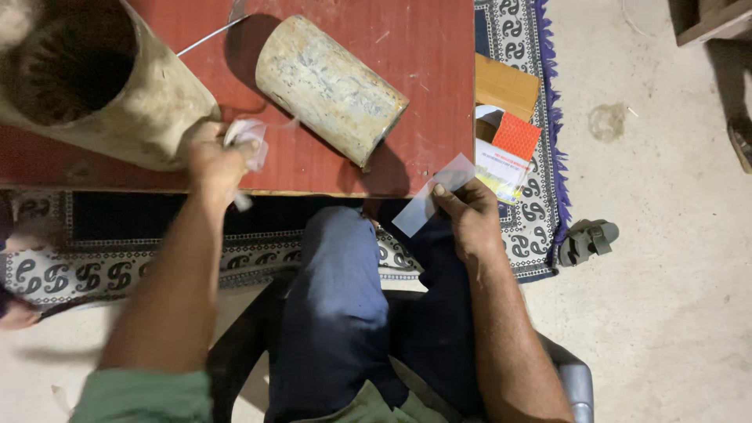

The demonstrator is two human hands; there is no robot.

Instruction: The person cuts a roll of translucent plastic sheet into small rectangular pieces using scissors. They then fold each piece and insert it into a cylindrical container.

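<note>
Large hollow bamboo section (94, 86) cut off by the upper left edge; open mouth dark, inside not readable. Thin metal rod (205, 37) partly hidden behind it, far end out of frame. Items by the right hand overlapping, hard to separate: cardboard piece (505, 84), orange textured card (516, 135), printed packet (498, 168).

Left hand (215, 160) closed around a crumpled whitish cloth (247, 141), pressed against the lower side of the hollow bamboo section at the near edge of the red desk (427, 47); hand slightly blurred.

Right hand (468, 213) pinched on a pale rectangular strip (431, 196), thumb on top, held off the desk edge above the knee.

Second bamboo cylinder (329, 88) lying on its side on the desk, between and beyond the hands, untouched.

Grey sandal (587, 239) on the floor, well right of the right hand.
</note>
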